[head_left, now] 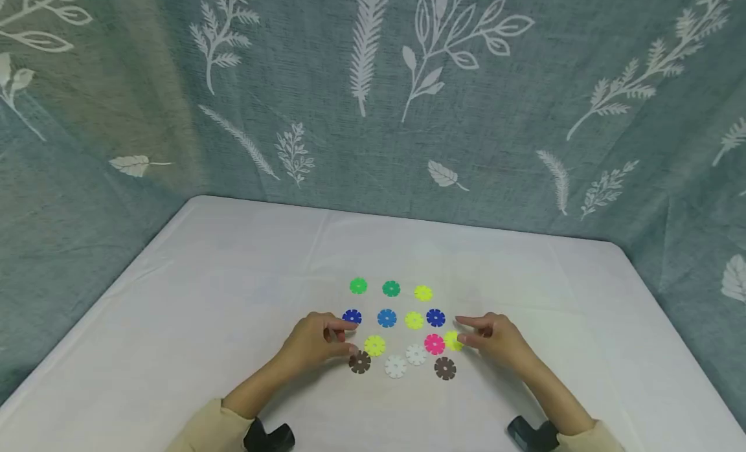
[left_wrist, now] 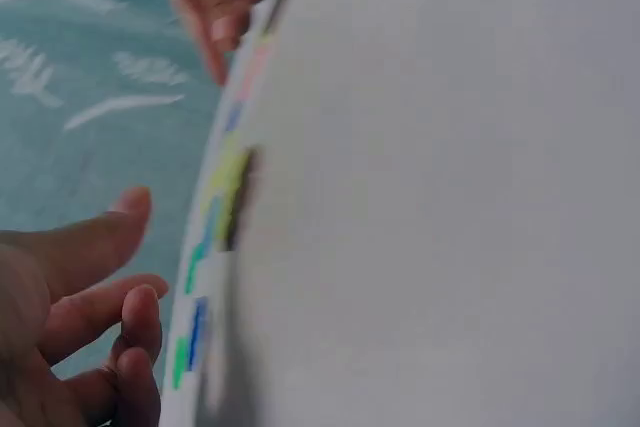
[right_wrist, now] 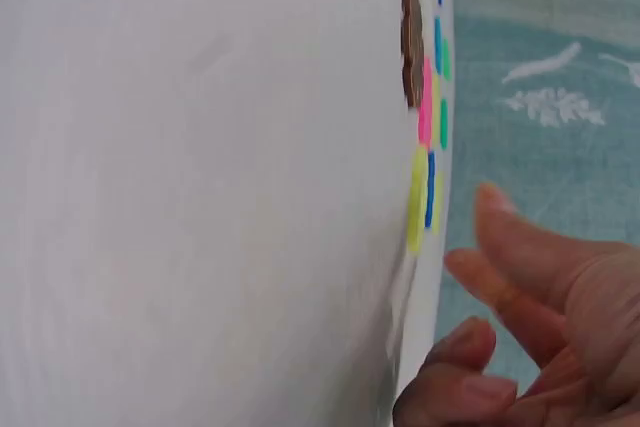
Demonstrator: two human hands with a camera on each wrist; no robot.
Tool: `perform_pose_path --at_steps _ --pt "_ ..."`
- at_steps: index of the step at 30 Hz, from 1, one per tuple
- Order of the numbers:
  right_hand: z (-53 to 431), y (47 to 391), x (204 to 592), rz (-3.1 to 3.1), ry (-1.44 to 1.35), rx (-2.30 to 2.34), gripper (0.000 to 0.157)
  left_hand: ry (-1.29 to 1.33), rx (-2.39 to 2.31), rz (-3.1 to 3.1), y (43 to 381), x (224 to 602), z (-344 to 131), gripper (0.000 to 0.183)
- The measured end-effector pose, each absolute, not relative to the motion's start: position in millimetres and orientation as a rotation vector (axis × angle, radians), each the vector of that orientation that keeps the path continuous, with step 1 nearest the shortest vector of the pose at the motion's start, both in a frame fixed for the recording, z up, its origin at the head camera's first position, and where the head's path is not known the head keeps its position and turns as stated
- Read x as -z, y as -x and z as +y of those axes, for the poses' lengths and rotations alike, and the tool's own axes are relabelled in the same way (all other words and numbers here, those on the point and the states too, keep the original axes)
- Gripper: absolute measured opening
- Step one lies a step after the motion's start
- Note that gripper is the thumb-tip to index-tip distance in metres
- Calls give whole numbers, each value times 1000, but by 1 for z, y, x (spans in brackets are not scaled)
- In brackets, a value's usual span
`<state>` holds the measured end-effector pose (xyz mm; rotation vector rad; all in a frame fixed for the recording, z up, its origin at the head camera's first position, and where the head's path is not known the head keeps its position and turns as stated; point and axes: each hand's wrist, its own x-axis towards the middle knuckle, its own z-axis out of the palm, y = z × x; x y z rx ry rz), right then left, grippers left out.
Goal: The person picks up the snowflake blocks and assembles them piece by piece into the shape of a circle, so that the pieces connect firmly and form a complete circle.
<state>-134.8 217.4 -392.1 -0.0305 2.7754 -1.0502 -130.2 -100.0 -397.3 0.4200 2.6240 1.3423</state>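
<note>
Several notched plastic discs in mixed colours lie flat on a white-covered table. My left hand (head_left: 315, 340) hovers at their left side, thumb and forefinger apart with nothing between them. Its forefinger tip overlaps a dark blue disc (head_left: 352, 316) in the head view, its thumb tip the edge of a brown disc (head_left: 359, 362). On the other side, my right hand (head_left: 497, 339) also has thumb and forefinger spread and holds nothing. Its thumb tip overlaps a yellow disc (head_left: 452, 340), while a second dark blue disc (head_left: 436, 318) lies left of the forefinger.
Between the hands lie a pink disc (head_left: 434, 344), a white disc (head_left: 395, 366) and a light blue disc (head_left: 387, 318). Farther back sits a green disc (head_left: 358, 285). The white tablecloth (head_left: 245, 264) runs to a teal leaf-patterned curtain (head_left: 326, 70) behind and at both sides.
</note>
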Motion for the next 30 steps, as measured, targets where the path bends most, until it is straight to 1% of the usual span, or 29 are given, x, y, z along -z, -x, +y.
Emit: perform_pose_path --at_steps 7,15,19,26,30 --pt "211 133 393 2801 45 1027 35 -520 -1108 2846 116 402 -98 40" --pt "212 133 392 2911 101 961 30 -580 -992 2960 114 399 -92 25" --pt "213 134 390 2901 66 1011 28 -620 -1009 2965 115 396 -90 24" --pt "211 135 381 2759 14 1169 10 -593 -1107 2948 121 391 -90 21" --pt "204 134 371 2609 46 1328 16 -569 -1257 2920 128 382 -83 12"
